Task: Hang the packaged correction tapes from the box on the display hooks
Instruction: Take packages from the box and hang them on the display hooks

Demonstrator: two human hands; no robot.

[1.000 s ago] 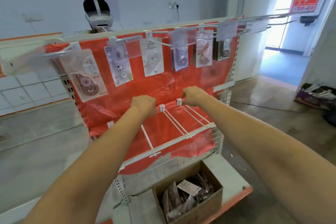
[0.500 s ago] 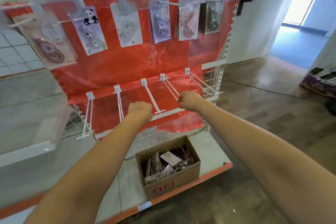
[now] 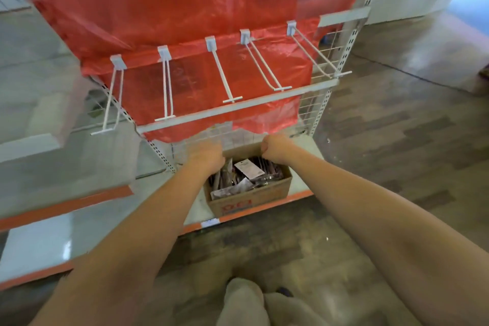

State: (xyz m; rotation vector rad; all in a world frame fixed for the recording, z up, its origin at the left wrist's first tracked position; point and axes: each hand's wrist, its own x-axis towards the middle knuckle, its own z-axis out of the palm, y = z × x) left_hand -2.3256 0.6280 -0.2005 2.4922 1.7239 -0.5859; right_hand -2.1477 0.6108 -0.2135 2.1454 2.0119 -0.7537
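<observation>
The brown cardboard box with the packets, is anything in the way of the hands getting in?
Nothing visible blocks them. The brown cardboard box is open on top, and the left hand and right hand hover just above the packaged correction tapes.

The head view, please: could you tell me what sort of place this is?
Probably a shop aisle being stocked: a retail rack with a row of empty white display hooks, and a cardboard box of packaged correction tapes on its base shelf.
</observation>
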